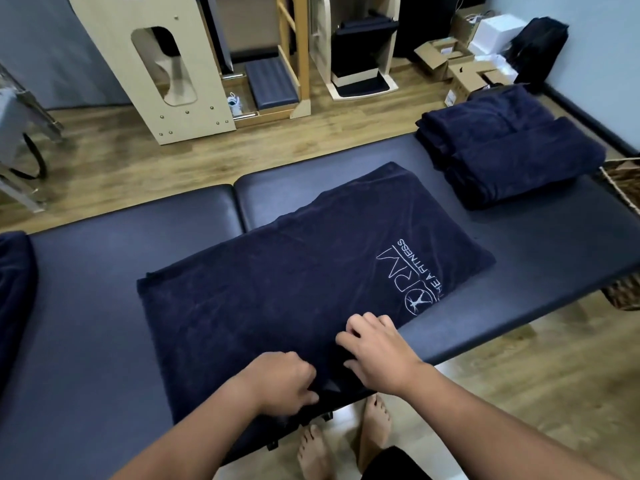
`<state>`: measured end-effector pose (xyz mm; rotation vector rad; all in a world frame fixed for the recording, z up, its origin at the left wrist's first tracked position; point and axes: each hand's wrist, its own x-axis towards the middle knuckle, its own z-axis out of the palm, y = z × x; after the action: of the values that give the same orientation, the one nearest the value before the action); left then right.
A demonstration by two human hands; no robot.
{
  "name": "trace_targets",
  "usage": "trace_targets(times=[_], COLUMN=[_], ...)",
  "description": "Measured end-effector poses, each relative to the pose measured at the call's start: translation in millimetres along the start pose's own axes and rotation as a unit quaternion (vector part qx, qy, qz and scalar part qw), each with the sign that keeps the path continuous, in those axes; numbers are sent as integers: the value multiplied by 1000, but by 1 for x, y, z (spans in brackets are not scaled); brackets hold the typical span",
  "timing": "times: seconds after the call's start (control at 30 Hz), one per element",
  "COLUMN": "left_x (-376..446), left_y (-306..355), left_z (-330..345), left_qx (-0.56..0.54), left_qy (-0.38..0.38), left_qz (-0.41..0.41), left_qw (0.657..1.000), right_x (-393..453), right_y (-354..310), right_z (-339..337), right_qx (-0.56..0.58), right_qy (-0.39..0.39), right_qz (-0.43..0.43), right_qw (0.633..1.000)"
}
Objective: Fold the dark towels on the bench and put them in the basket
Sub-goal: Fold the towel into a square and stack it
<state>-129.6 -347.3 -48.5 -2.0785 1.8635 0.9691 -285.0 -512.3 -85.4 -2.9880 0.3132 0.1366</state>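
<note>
Navy terry cloth covers the middle of the padded worktop [519,292]: a dark towel [294,282] lies flat there, spread lengthwise from about 7 o'clock to 1 o'clock, with a white embroidered logo [408,282] near its 3 o'clock side. Its near edge hangs a little over the worktop's front rim at 6 o'clock.

Both hands work that near edge. The left hand [280,381] has its fingers [308,396] curled down and pinching the cloth at the rim. The right hand [377,351] rests on the towel just to the right of it, its fingers [353,329] bent and bunched onto the fabric; whether they actually pinch a fold I cannot tell. The two hands are near each other but apart, with a dark crease of towel between them.

At 2 o'clock a stack of folded towels [509,150] sits on the far right end of the worktop. Just beyond that, at 3 o'clock, the rim of a woven basket [623,181] shows past the worktop's edge. At 9 o'clock another dark cloth [14,299] lies at the left margin. Bare feet [346,441] stand on the floor at 6 o'clock, and wooden exercise frames [166,71] and cardboard boxes [460,67] stand on the plank floor at 12 o'clock.
</note>
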Motion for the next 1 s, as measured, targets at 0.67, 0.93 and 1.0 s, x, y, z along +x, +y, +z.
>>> trace_targets(times=[0.67,0.93,1.0], left_x=[209,289,305], left_y=[28,26,23], left_z=[-107,-165,-180], left_qx=[103,72,45], left_qy=[30,43,63], left_qz=[-95,-108,-121], left_qw=[990,991,990], right_x=[-22,-3,-10], right_y=[189,254,263], right_z=[-30,-26,-19], right_qx=[33,128,100], right_qy=[-50,108,159], right_qz=[425,549,541], right_qw=[903,819,820])
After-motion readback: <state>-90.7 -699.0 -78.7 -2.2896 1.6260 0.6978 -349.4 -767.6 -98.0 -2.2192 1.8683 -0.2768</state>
